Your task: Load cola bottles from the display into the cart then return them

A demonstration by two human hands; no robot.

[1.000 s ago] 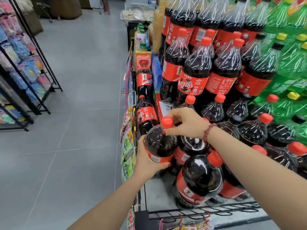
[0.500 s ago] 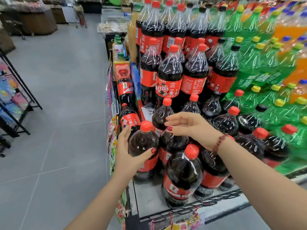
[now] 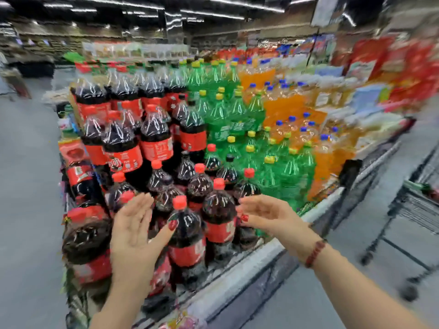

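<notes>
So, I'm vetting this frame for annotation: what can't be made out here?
Head view only, heavily motion-blurred.
The cola bottle labels: print smeared by blur, unreadable.
The cart: cut off by the right edge and blurred; contents cannot be told.
The left hand: open, hiding the bottles behind its palm; whether its thumb touches the front cola bottle is lost in blur.
The right hand: open; contact with any bottle unclear.

cola bottles point(image 3: 187, 231) packed tight | floor point(image 3: 28, 210) left open | cart point(image 3: 413, 207) blocks right
</notes>
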